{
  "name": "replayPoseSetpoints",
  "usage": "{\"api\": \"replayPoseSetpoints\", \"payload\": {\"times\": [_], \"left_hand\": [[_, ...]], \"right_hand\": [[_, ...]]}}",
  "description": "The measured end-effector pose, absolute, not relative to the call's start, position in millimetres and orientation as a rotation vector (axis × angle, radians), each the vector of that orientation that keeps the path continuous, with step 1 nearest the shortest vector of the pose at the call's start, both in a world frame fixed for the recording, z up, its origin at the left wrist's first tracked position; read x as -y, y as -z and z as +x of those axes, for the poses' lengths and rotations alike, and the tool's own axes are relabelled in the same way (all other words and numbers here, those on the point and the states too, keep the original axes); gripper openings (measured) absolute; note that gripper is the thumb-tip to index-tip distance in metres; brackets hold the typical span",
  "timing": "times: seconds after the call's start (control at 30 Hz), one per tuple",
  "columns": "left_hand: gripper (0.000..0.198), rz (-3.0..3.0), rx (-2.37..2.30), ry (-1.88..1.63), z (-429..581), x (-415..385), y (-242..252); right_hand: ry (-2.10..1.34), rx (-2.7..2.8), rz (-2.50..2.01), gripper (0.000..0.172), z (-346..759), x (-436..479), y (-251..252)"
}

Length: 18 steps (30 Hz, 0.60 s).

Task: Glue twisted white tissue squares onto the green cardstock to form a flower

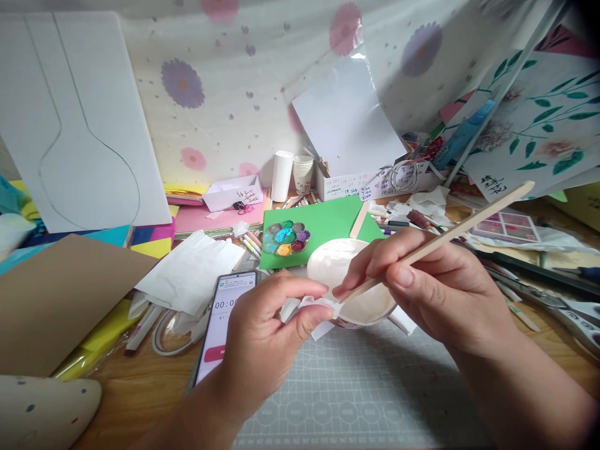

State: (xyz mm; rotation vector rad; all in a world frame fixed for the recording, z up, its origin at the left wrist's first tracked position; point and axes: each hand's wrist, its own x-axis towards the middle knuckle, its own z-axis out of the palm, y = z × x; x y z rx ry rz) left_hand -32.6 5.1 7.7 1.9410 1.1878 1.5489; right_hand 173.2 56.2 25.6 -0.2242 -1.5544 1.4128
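Note:
My right hand [422, 281] is closed round a flat wooden stick [469, 220], which slants down to the left. Its lower end meets a small crumpled piece of white paper [323, 306], pinched between the thumb and forefinger of my left hand [272, 325]. Just behind both hands stands a white paper bowl [328, 259] with pale stuff smeared inside, partly hidden by my right fingers. A second wooden stick [360, 220] leans at the bowl's far side. Under my hands lies a grey gridded cutting mat [347, 387].
A green sheet [323, 215] carries a paint palette [285, 239]. To the left are a phone [210, 350], a tape roll [162, 337], white paper [192, 269] and brown card [70, 294]. Scissors [576, 319] and pens crowd the right. Paper cups [302, 175] stand at the back.

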Motion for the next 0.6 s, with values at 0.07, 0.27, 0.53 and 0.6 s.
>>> {"api": "replayPoseSetpoints", "payload": {"times": [0.07,0.27,0.53,0.6], "left_hand": [[0.014,1.981,-1.151,-1.543,-32.0,-6.0,-9.2],[0.012,2.006,-1.114,-1.547,-32.2,-6.7,-9.6],[0.017,1.999,-1.157,-1.543,-34.9,-5.1,-3.2],[0.019,2.008,-1.153,-1.543,-34.8,-6.0,-3.9]], "right_hand": [[-1.406,1.564,-0.225,0.009,173.2,-56.8,-25.6],[-1.400,1.573,-0.183,0.010,172.3,-57.7,-25.8],[-1.302,1.724,-0.193,0.011,174.3,-52.6,-29.6],[-1.261,1.762,-0.198,0.011,175.0,-51.8,-29.7]]}}
